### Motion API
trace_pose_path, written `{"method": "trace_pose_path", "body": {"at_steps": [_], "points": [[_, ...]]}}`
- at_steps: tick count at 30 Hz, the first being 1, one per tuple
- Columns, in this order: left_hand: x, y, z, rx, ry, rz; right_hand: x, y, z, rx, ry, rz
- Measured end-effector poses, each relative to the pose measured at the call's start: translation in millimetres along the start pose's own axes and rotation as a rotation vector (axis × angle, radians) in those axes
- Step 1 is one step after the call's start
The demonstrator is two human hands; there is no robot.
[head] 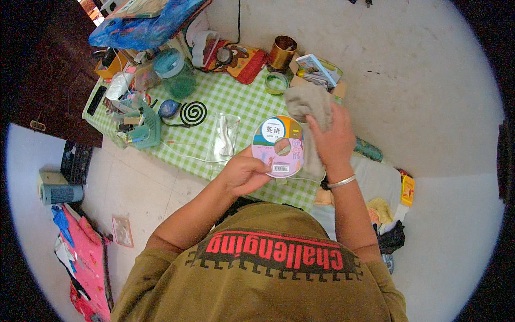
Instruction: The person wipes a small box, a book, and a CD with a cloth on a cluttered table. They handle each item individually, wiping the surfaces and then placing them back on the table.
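Note:
A printed optical disc (289, 159), with a coloured label that bears writing, is held face up above the table. My left hand (247, 171) pinches its lower left edge, thumb on the label. To the right of the disc, my right hand (336, 135) grips a grey-beige cloth (305, 100). The cloth hangs beyond the fingers and also down behind the disc's right side. Some motion blur covers my right hand, and its far fingers are partly hidden. Below the disc, a clear plastic sleeve (219, 151) lies on the green checked tablecloth (237, 102).
A mosquito coil (193, 114) and a blue tape measure (169, 108) lie left of the sleeve, near a green basket (151, 131). Behind stand a lidded plastic jar (175, 76), a tape roll (277, 82), a gold cup (283, 54) and a box of booklets (316, 70).

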State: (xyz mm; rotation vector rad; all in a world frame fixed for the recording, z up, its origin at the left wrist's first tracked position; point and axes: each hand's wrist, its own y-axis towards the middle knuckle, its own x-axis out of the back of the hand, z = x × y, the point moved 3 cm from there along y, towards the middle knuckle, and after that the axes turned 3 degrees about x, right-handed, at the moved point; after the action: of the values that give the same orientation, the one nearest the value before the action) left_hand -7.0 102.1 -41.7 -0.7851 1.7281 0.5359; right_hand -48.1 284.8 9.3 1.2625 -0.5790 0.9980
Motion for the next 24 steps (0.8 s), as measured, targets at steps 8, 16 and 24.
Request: {"method": "trace_pose_path", "body": {"at_steps": [8,16,24], "points": [[5,-7,-24,-0.078,-0.048,-0.056,-9,-15,-64,-0.214,-0.034,0.086],[3,2,-23,-0.056,-0.281,0.036,-8,-27,-48,-0.274,0.129,0.159],[42,7,-9,0.069,-0.396,-0.117,-6,-33,-40,-0.327,0.404,0.128]]}}
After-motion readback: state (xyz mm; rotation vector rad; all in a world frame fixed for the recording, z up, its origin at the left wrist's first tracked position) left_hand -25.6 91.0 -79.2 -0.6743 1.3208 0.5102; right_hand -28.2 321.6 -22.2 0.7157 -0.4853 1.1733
